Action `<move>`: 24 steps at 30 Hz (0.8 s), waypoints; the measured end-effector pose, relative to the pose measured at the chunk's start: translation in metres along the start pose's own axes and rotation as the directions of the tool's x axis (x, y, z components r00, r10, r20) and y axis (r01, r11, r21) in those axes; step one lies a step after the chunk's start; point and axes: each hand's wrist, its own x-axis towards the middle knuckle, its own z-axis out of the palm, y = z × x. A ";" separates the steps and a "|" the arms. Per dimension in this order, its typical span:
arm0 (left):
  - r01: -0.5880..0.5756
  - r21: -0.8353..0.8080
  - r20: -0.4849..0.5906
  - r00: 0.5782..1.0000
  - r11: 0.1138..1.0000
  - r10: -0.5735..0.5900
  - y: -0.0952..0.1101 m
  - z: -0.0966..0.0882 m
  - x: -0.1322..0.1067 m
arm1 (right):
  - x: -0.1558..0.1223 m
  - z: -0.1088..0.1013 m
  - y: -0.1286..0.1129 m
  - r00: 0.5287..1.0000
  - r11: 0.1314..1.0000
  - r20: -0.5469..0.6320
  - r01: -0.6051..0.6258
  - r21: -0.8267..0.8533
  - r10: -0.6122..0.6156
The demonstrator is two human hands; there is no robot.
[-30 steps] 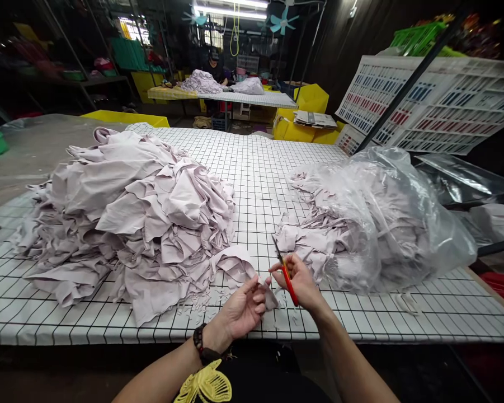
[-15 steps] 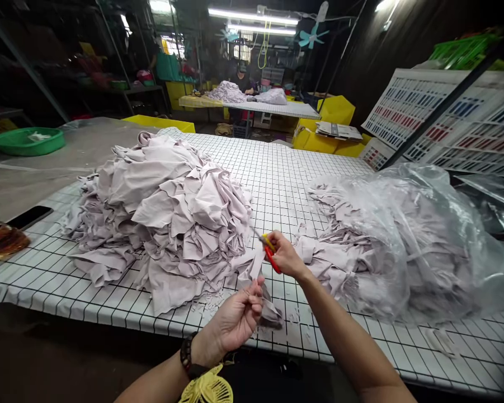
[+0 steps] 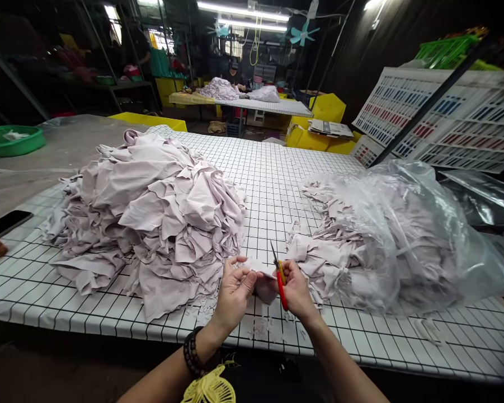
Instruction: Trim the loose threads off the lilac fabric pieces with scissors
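Both hands work at the near edge of the white, black-gridded table (image 3: 268, 168). The left hand (image 3: 235, 288) has its grip closed on a small pale lilac fabric piece (image 3: 258, 267), pinched between thumb and fingertips and held just above the table between the 2 hands. The right hand (image 3: 297, 290) has its grip closed around the red-handled metal scissors (image 3: 279, 275). The blades point up and away and meet the right side of the fabric piece; whether they are parted is too small to tell. Tiny lilac offcuts (image 3: 260, 327) lie scattered on the table just below the hands. A large heap of crumpled pale lilac fabric cuttings (image 3: 151, 218) sits just beside the left hand, and a clear plastic bag (image 3: 423, 235) spilling more of the same cloth lies near the right hand. A black phone (image 3: 6, 222) lies well apart, at the table's left edge. As I judge it, there are 2 risks. The left fingertips sit very near the blades, so a hasty snip could nick them. The piece is also small and limp, so it could fold or slip from the pinch and be cut crooked.
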 end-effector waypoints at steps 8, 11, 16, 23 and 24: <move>0.252 -0.296 0.264 0.948 0.921 -0.175 0.001 0.009 0.004 | -0.001 -0.009 0.008 0.989 0.987 0.093 -0.122 0.102 0.113; 0.217 -0.270 0.220 0.962 0.938 -0.160 -0.004 0.009 0.008 | -0.007 -0.029 -0.008 0.998 0.998 0.020 -0.053 -0.020 0.054; 0.134 -0.108 0.223 0.969 0.985 -0.108 -0.010 0.006 0.008 | -0.023 -0.044 -0.039 0.990 0.867 0.138 0.073 -0.493 -0.005; 0.005 0.080 0.247 0.969 0.997 -0.025 -0.009 0.003 0.007 | -0.028 -0.030 -0.047 0.990 0.676 0.137 0.126 -0.726 -0.038; -0.007 0.102 0.246 0.969 0.995 -0.019 -0.009 0.003 0.007 | -0.028 -0.029 -0.048 0.990 0.665 0.134 0.128 -0.736 -0.042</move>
